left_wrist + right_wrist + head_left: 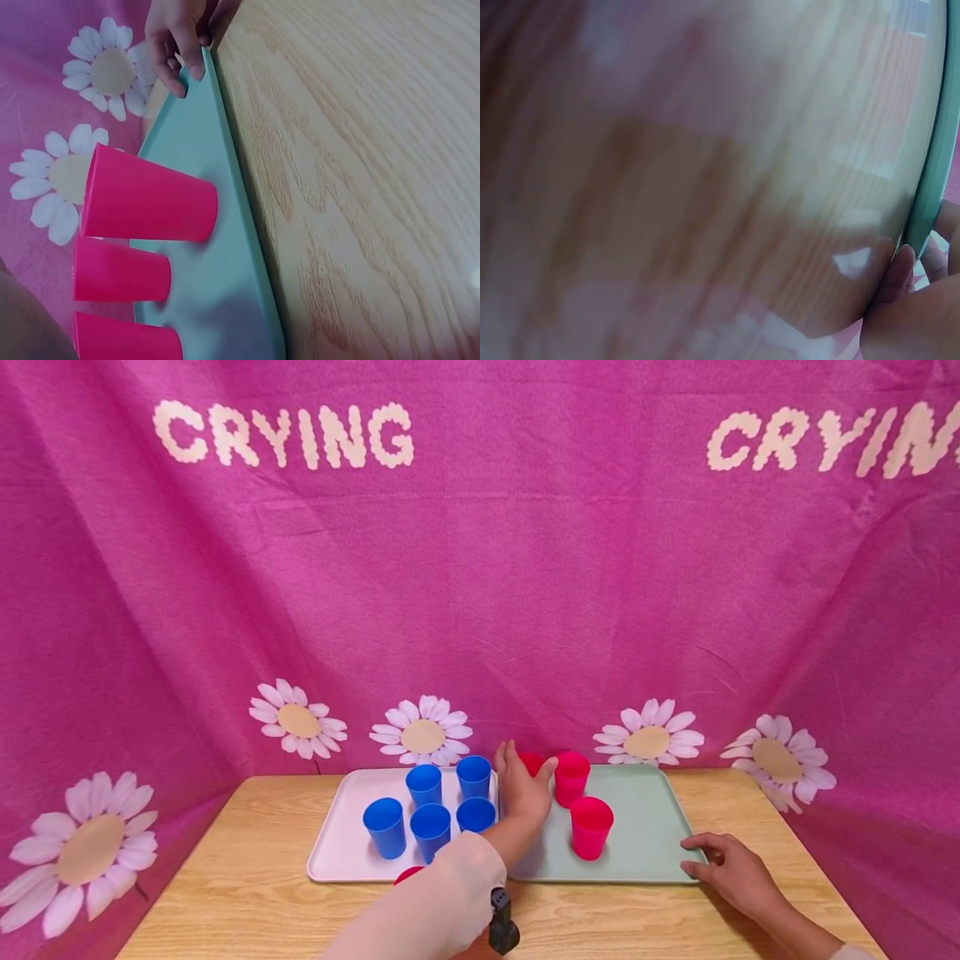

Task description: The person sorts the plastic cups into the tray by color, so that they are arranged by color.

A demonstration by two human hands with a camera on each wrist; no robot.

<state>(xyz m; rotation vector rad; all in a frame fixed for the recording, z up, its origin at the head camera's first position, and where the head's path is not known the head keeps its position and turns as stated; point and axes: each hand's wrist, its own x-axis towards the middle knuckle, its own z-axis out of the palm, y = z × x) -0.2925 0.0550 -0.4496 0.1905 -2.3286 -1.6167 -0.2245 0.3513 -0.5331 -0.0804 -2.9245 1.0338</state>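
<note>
My left hand [525,789] holds a red cup [532,762] at the back left of the green tray [645,810], thumb on its right side and fingers on its left. Palm and wrist hide most of that cup. Beside it stands a second red cup [572,779], and a third red cup [592,828] is upright nearer the front. At the tray's front right corner my right hand [731,872] grips the rim between thumb and fingers. In the left wrist view the three cups line up along the green tray [191,135], with the right hand [180,37] at its far corner.
A pale pink tray [341,827] adjoins the green one on the left and bears several upright blue cups [385,828]. Another red cup [408,874] shows at its front edge, mostly behind the left sleeve [442,893]. A pink flowered cloth [480,610] hangs behind the wooden table [240,860].
</note>
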